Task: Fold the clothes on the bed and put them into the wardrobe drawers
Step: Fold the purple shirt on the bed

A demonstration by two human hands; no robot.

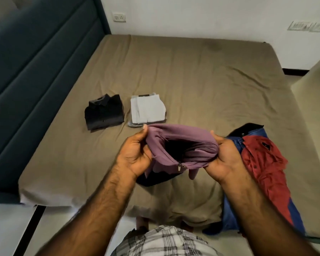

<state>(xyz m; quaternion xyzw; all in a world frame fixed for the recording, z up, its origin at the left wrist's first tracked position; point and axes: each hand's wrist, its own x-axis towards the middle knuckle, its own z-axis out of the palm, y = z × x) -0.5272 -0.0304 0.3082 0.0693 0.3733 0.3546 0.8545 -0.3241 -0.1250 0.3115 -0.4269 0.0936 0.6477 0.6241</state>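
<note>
You had the purple garment (181, 145) up off the bed (192, 74) w/ both hands: left hand (135, 154) pinching its left edge, thumb on top, and right hand (222, 159) gripping the right edge, fingers curled under the fabric. It was bunched btwn them, opening toward you, a zip pull dangling at the lower front, and some dark fabric hung below it; couldn't tell if that was lining or a separate piece.

Two folded items already sat further up the bed, side by side: black shirt (103, 112) on the left, white garment (147, 110) just beside it. Unfolded stuff was still at your right: red shirt (262, 159) lying on top of a blue garment (233, 209), which hung over the bed's near edge.

My read: you were mid-fold on the purple one, approx. a third thru the folding, drawers not started.

To do it well, prob. best to lay it flat on the sheet first, smooth the bunching, close the zip end inward so it didn't snag, then fold to about the same footprint as the other two and set it next to them.
</note>
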